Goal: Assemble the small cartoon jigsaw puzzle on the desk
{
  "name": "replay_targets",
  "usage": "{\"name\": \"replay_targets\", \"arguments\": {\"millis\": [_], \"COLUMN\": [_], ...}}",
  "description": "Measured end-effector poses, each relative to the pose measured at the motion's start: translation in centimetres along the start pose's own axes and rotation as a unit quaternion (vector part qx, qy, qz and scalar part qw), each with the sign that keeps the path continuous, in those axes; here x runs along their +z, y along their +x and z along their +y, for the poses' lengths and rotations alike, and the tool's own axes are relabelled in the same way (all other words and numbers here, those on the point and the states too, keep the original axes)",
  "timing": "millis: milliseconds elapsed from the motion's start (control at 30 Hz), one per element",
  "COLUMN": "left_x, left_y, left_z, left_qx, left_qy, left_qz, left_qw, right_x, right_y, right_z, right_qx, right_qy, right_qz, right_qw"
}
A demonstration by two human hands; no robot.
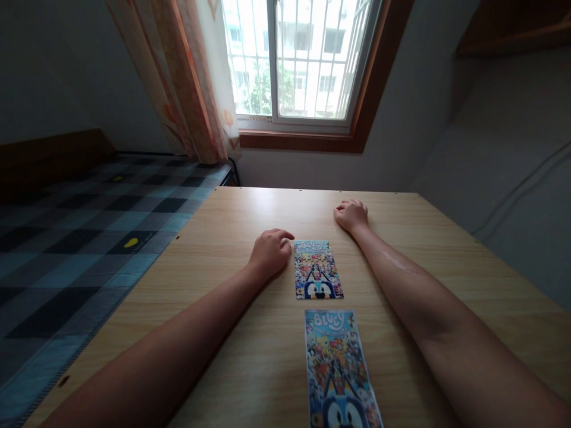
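Note:
A small colourful picture (317,270) with "Bluey" lettering lies flat on the table, crowded with cartoon figures above a blue dog's face. My left hand (272,252) rests at its left side, thumb and forefinger apart, the forefinger's tip close to the top left corner. I see nothing in that hand. Farther back and to the right, my right hand (351,215) lies on the tabletop with its fingers curled in, apart from the picture. Nearer to me is a larger printed sheet (339,362) bearing the same design; its lower end runs out of view.
The pale wooden table (250,368) reaches toward a barred window (307,59) with a brown frame. On the left stands a bed (89,238) with a checked cover, beside a patterned curtain (178,77). A cable (521,187) hangs along the right wall.

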State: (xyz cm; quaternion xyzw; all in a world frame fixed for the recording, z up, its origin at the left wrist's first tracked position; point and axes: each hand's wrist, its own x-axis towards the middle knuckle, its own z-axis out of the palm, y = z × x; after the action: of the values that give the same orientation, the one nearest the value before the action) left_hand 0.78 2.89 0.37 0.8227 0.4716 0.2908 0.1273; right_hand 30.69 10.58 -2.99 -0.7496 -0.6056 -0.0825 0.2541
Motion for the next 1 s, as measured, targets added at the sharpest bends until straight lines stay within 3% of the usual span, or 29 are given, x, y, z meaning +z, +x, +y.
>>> {"name": "replay_targets", "arguments": {"millis": [767,1000], "left_x": [0.04,-0.10], "left_y": [0.07,0.05], "left_z": [0.00,0.06], "left_qx": [0.002,0.003], "left_qy": [0.002,0.000], "left_qz": [-0.007,-0.005], "left_qw": [1.000,1.000], "right_x": [-0.19,-0.65], "right_y": [0.52,-0.37], "right_z": [0.16,0.45], "right_qx": [0.023,-0.059], "right_qy": [0.024,0.125], "right_qz": [-0.038,-0.041], "right_qw": [0.999,0.989]}}
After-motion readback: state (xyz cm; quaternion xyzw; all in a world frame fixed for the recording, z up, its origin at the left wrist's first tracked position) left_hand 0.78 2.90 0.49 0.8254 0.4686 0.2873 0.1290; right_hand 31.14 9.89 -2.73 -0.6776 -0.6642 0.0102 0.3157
